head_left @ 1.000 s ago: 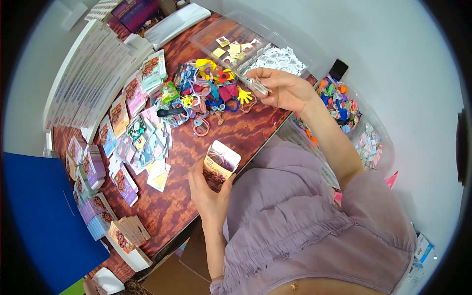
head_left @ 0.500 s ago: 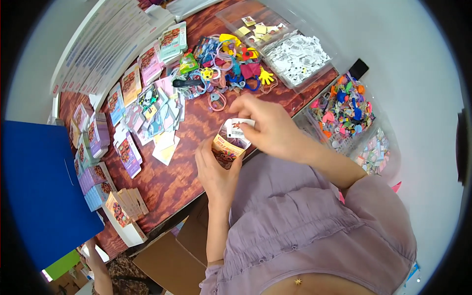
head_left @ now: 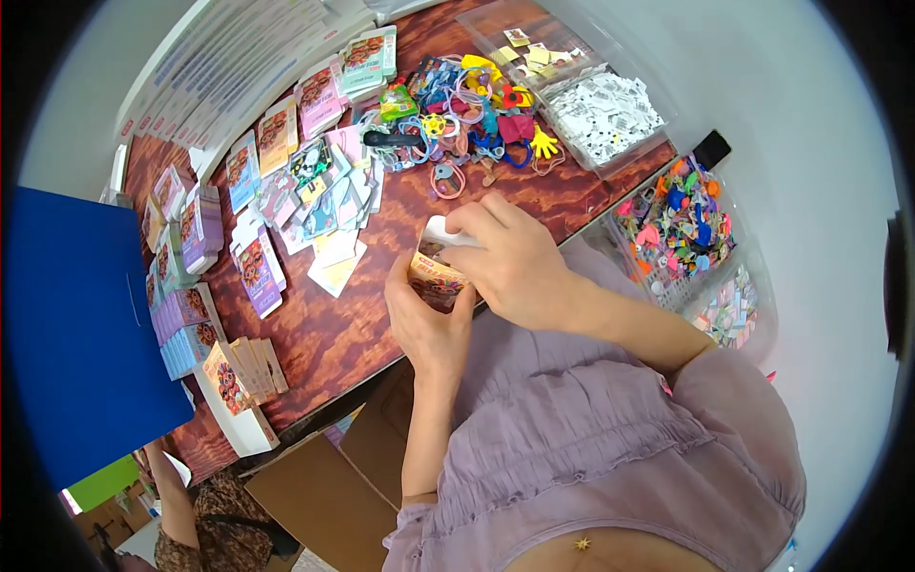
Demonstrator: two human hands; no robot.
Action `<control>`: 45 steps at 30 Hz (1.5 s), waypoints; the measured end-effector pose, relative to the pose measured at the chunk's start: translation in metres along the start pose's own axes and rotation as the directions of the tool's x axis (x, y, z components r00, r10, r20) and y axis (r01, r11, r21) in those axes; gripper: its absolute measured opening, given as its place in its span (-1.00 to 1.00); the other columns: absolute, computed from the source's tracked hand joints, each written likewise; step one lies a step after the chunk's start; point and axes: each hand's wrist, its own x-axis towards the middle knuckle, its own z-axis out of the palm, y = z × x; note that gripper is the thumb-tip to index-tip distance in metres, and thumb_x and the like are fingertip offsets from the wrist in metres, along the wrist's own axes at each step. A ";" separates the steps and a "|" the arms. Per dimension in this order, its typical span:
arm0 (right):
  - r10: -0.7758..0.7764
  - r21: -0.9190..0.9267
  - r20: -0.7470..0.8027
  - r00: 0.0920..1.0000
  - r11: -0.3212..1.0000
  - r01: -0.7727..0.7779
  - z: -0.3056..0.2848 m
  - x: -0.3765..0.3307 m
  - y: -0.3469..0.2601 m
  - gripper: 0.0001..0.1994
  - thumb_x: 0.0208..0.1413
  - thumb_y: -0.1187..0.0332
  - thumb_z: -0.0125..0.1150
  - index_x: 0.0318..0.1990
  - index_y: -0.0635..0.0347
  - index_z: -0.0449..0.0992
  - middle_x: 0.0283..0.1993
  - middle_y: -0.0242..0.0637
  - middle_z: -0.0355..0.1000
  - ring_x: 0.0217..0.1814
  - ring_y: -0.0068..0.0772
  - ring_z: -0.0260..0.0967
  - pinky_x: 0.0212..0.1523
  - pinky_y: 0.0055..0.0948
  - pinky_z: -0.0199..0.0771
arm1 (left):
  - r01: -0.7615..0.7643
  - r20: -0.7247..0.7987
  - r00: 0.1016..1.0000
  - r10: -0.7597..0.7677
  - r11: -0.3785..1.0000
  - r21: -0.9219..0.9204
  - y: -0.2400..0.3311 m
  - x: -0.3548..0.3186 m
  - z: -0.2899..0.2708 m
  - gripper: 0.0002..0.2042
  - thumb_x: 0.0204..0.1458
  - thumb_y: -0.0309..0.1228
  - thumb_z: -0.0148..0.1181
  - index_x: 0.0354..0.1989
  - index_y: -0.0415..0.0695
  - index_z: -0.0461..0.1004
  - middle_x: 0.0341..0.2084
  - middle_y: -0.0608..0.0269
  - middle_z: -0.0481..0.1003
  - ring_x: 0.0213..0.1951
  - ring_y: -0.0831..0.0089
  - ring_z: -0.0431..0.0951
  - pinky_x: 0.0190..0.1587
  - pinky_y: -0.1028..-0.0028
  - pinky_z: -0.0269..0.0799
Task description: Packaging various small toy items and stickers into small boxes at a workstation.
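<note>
Small printed box [head_left: 434, 278], orange and pink with a cartoon pattern, sits upright in the left hand [head_left: 424, 319], held just above the near edge of the red-brown table [head_left: 334, 334] and close to the person's lilac top. That hand's fingers curl round the box's sides and underside, gripping it firmly. The right hand [head_left: 510, 262] comes over the top, its fingers pinched around a small white piece [head_left: 440, 229] at the box's open mouth; whether that piece is the box's own flap or something being slipped inside, I cannot tell from here. The risk I see is in that top end: both hands crowd the opening, so a hard push could crease the thin card or buckle a wall of the box. If the left hand's grip slackens while the right presses down, the box could slip and drop onto the brown carton [head_left: 324, 477] below the table edge. Anything loose inside might spill with it. Farther out on the table lies a heap of colourful rubber bands and trinkets [head_left: 477, 110], with flat printed cards [head_left: 315, 191] fanned beside it and stacks of finished boxes [head_left: 186, 315] to the left; a careless elbow could scatter those. Clear tubs of small toys [head_left: 677, 224] stand near the right forearm, within knocking reach.
</note>
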 end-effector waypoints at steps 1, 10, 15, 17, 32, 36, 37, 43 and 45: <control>-0.044 -0.034 -0.011 0.999 0.998 0.043 0.000 0.001 -0.002 -0.85 -0.09 0.44 0.30 -0.32 0.26 0.59 -0.05 -0.19 0.43 -0.09 -0.21 0.42 -0.20 -0.27 0.47 | -0.023 -0.010 1.000 0.024 0.999 0.033 -0.001 0.001 -0.001 -0.24 -0.24 -0.42 0.53 0.16 -0.29 0.23 -0.04 -0.08 0.42 -0.03 0.02 0.49 -0.01 0.22 0.45; 0.431 0.661 0.148 0.890 0.627 -0.413 0.014 -0.022 0.007 -0.82 0.14 0.57 0.23 -0.10 0.28 0.48 -0.12 -0.29 0.44 -0.16 -0.55 0.47 -0.18 -0.57 0.47 | 0.133 0.110 0.989 -0.096 0.904 -0.407 0.005 -0.008 -0.006 -0.36 -0.02 -0.48 0.42 0.17 -0.34 0.16 -0.03 -0.03 0.43 -0.04 0.27 0.55 -0.13 0.37 0.57; 0.485 0.894 0.059 0.872 0.364 -0.263 0.019 -0.025 0.015 -0.84 0.19 0.60 0.19 -0.10 0.32 0.42 -0.07 -0.27 0.42 -0.10 -0.62 0.43 -0.11 -0.58 0.48 | 0.228 0.195 0.972 -0.129 0.700 -0.677 0.019 -0.017 -0.012 -0.42 0.12 -0.65 0.19 0.29 -0.32 0.08 0.00 0.05 0.41 -0.06 0.36 0.55 -0.13 0.45 0.61; 0.462 0.883 0.080 0.883 0.378 -0.277 0.015 -0.028 0.017 -0.84 0.20 0.58 0.18 -0.08 0.36 0.44 -0.05 -0.26 0.41 -0.06 -0.59 0.42 -0.07 -0.57 0.48 | 0.205 0.171 0.978 -0.118 0.678 -0.706 0.022 -0.018 -0.015 -0.41 0.15 -0.68 0.13 0.34 -0.28 0.04 0.00 0.07 0.40 -0.07 0.37 0.56 -0.15 0.47 0.62; 0.117 0.691 0.148 0.982 0.698 -0.187 -0.005 -0.030 0.023 -0.86 0.18 0.54 0.20 -0.11 0.32 0.51 -0.13 -0.27 0.49 -0.07 -0.54 0.44 -0.08 -0.50 0.45 | 0.341 0.409 0.907 -0.096 0.737 -0.583 0.004 -0.015 -0.046 -0.42 0.10 -0.69 0.20 0.28 -0.17 0.14 -0.11 0.10 0.47 -0.23 0.45 0.62 -0.39 0.58 0.52; 0.317 0.840 0.304 0.898 0.355 -0.410 0.010 -0.036 0.021 -0.90 0.17 0.54 0.21 -0.17 0.31 0.50 -0.16 -0.30 0.50 -0.11 -0.57 0.45 -0.10 -0.52 0.46 | 0.245 0.383 0.923 -0.039 0.826 -0.508 0.002 -0.016 -0.042 -0.36 0.05 -0.71 0.24 0.29 -0.19 0.09 -0.13 0.04 0.48 -0.21 0.38 0.63 -0.34 0.51 0.57; 0.340 0.833 0.373 0.863 0.287 -0.473 0.009 -0.036 0.023 -0.92 0.16 0.54 0.22 -0.21 0.30 0.50 -0.18 -0.33 0.50 -0.14 -0.60 0.45 -0.12 -0.54 0.46 | 0.240 0.400 0.916 -0.038 0.850 -0.469 0.001 -0.016 -0.041 -0.34 0.04 -0.72 0.25 0.30 -0.21 0.08 -0.13 0.02 0.48 -0.20 0.35 0.63 -0.31 0.48 0.58; 0.444 0.778 0.487 0.753 0.171 -0.604 0.002 -0.024 0.026 -0.96 0.12 0.55 0.25 -0.31 0.30 0.50 -0.35 -0.41 0.50 -0.25 -0.68 0.43 -0.21 -0.57 0.44 | 0.240 0.402 0.916 -0.019 0.827 -0.508 -0.001 -0.016 -0.039 -0.28 0.03 -0.72 0.26 0.35 -0.21 0.01 -0.15 -0.01 0.49 -0.18 0.32 0.63 -0.21 0.42 0.60; 0.325 0.761 0.464 0.824 0.331 -0.558 0.004 -0.028 0.032 -0.93 0.13 0.56 0.24 -0.25 0.34 0.55 -0.20 -0.32 0.54 -0.13 -0.58 0.47 -0.10 -0.53 0.48 | 0.245 0.403 0.915 -0.029 0.833 -0.496 -0.001 -0.017 -0.038 -0.27 0.04 -0.72 0.25 0.35 -0.20 0.00 -0.15 -0.01 0.49 -0.17 0.32 0.63 -0.20 0.41 0.60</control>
